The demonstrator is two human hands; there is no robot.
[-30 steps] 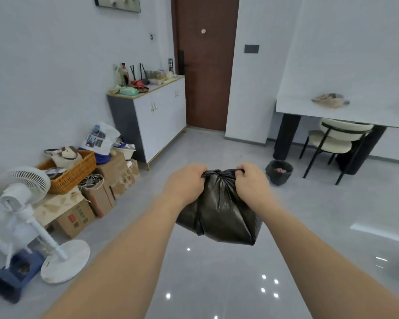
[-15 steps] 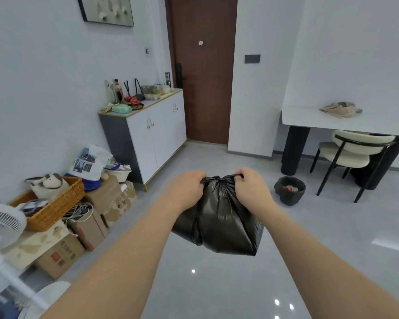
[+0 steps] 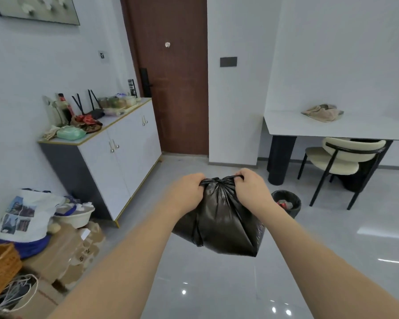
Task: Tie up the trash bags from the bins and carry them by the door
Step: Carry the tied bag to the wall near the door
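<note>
Trash bag [image 3: 219,217], black, full: held in mid-air above the floor [image 3: 217,284], gathered neck uppermost, long axis roughly vertical, bulk hanging below both hands. Left hand [image 3: 189,192] clenched on the neck's left side; right hand [image 3: 251,189] clenched on its right side; knot between them, both equally near. Door [image 3: 171,77], brown: straight ahead, well apart from the bag. Second bin [image 3: 286,202], lined, contents visible: on the floor just right of the bag, near the bench [image 3: 309,127].
</note>
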